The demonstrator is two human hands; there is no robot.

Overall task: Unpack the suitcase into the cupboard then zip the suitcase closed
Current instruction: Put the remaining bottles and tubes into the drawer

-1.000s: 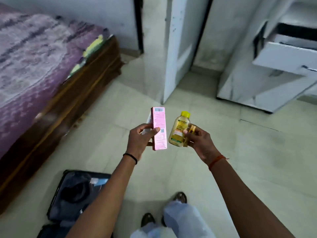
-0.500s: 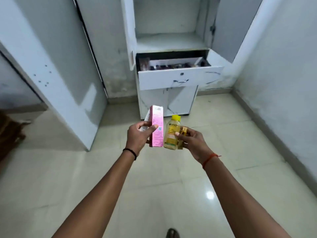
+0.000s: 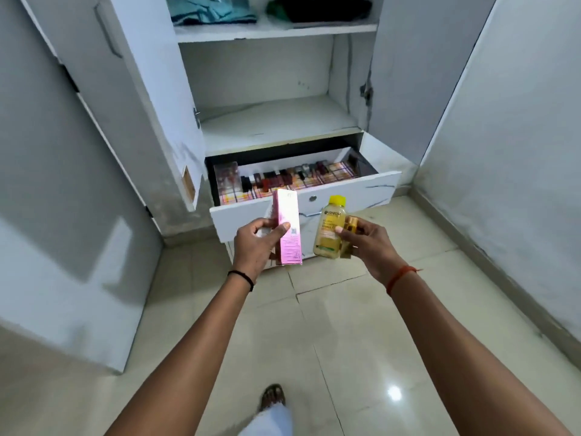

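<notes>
A person stands before an open cupboard, the left hand gripping an upright pink box, the right hand curled round a yellow-capped bottle and a smaller amber item, partly hidden behind the fingers and hard to identify. Both hands hover just in front of the pulled-out drawer, whose front edge juts over the tiled floor. Small dark cosmetics line the drawer's back; its right end lies bare. The middle shelf stands free. Folded clothes on the top shelf are cut off by the frame.
</notes>
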